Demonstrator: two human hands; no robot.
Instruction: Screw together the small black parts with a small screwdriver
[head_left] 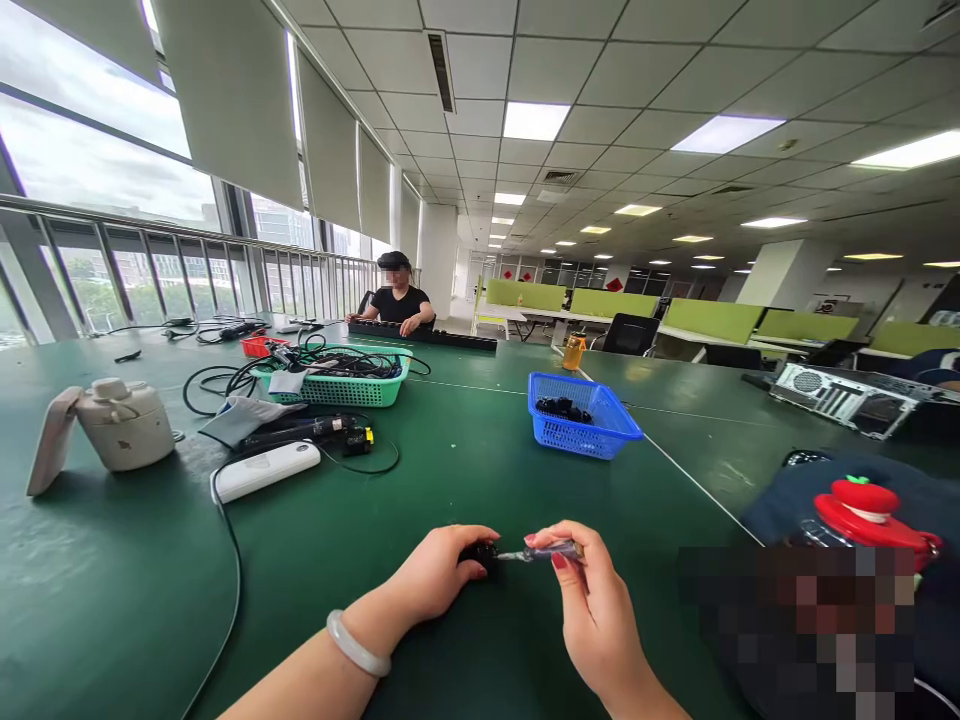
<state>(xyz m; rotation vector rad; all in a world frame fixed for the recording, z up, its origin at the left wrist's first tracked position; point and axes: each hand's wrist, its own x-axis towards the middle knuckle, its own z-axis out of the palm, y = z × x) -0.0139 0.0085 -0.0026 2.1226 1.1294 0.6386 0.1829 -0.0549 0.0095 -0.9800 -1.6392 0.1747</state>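
1. Fingers of the right hand [600, 605] were seen, in the head view, pinched around the handle of a screwdriver [553, 551], on the near side of the blue basket [574, 436]; its other fingers were loosely curled.

2. By the left hand [435, 570], nearer than the blue basket and to its left, a small black part [486, 553] was gripped between thumb and fingers, low over the green table [315, 590]. Whether the part was rested on the surface could not be told.

3. The shaft was pointed leftward at the black part, and contact seemed to be made; the exact meeting point was too small to be made out.

4. A slip of the tip was judged the likeliest mishap: were it pushed at a slant, the left thumb or forefinger could be jabbed.

5. Were the black part pinched too lightly, it could be twisted out of the grasp by the turning shaft. Inside the blue basket, more black items [562, 409] were held, with which it could be confused.

6. No brand or label could be read. On the beige jug [135, 435], far left of the blue basket, a small mark was shown, but no lettering could be deciphered.
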